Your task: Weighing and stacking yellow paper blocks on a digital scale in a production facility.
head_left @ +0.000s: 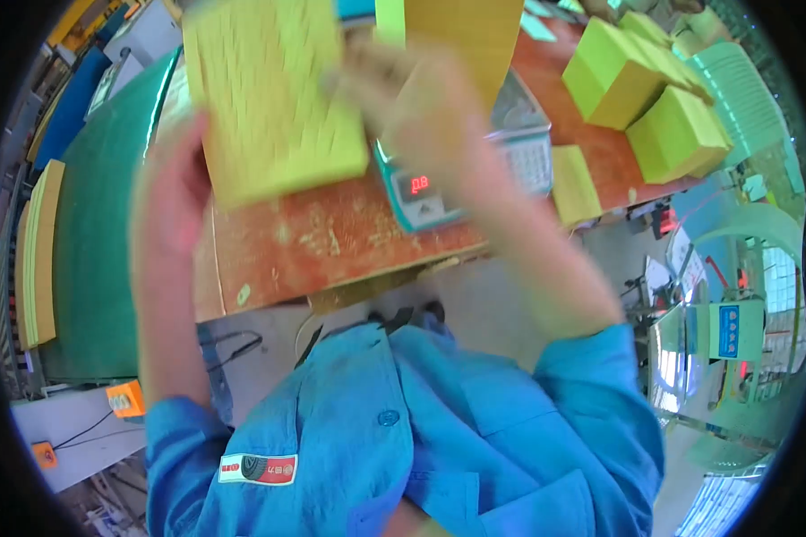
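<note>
Above the red-brown table, a thick stack of yellow paper [282, 107] is held up at the upper left, its face streaked with many thin edges. My left hand [181, 183] grips its left side, thumb in front and the other fingers partly hidden. Smeared by motion, my right hand [412, 98] is at the stack's right edge; whether its fingertips grip the paper cannot be made out. Behind the right hand stands another tall yellow stack [466, 45], on or beside a teal digital scale [407, 201] with a lit red display.
More yellow stacks [613, 76] stand at the table's far right, and a smaller yellow piece [576, 183] lies beside the scale. A green surface [98, 224] runs along the left, with a yellow stack [40, 255] on its outer edge. The worn red-brown table [331, 233] ends in front of me.
</note>
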The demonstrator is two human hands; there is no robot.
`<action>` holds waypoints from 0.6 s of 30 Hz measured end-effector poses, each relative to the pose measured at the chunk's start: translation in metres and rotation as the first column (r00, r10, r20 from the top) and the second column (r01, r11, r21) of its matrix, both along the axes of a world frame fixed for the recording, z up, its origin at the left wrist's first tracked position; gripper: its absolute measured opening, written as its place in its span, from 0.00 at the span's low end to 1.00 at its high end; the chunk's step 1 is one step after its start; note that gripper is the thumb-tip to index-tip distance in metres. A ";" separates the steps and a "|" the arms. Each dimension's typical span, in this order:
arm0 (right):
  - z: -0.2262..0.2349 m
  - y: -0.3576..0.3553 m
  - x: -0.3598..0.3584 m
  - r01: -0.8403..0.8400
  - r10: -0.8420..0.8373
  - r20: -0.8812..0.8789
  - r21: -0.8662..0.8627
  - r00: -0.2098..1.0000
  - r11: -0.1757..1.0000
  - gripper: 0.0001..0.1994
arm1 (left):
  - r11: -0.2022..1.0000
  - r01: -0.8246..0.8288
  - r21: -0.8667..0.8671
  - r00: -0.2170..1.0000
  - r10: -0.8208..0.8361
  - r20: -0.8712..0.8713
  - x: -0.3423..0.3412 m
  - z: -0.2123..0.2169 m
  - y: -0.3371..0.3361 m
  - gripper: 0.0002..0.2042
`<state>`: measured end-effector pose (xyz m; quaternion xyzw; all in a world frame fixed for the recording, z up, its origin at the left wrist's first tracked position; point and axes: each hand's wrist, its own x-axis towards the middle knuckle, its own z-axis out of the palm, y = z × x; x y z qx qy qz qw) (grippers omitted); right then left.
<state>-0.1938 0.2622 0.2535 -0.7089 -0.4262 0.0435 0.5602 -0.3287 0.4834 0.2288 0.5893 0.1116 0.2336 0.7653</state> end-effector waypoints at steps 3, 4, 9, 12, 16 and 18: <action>0.087 -0.026 0.039 0.013 -0.015 -0.029 -0.078 0.999 0.997 0.15 | 0.990 0.098 0.098 0.977 -0.115 0.178 0.074 0.070 0.006 0.10; 0.102 -0.030 0.047 0.033 -0.035 -0.029 -0.088 0.999 0.996 0.14 | 0.997 0.030 0.073 0.984 -0.042 0.174 0.099 0.085 0.005 0.10; 0.125 -0.016 0.131 0.055 -0.020 -0.099 0.365 0.995 0.930 0.14 | 0.916 0.102 0.388 0.995 -0.085 -0.061 0.196 0.135 0.001 0.12; 0.104 -0.018 0.168 0.175 -0.146 -0.142 0.224 0.979 0.959 0.14 | 0.906 0.141 0.400 0.988 -0.106 -0.109 0.213 0.128 -0.014 0.11; 0.087 -0.029 0.190 0.170 -0.137 -0.188 0.176 0.973 0.969 0.18 | 0.918 0.138 0.371 0.982 -0.079 -0.169 0.217 0.120 -0.028 0.09; 0.085 -0.033 0.191 0.168 -0.137 -0.193 0.155 0.972 0.974 0.18 | 0.922 0.152 0.357 0.977 -0.085 -0.197 0.217 0.117 -0.032 0.09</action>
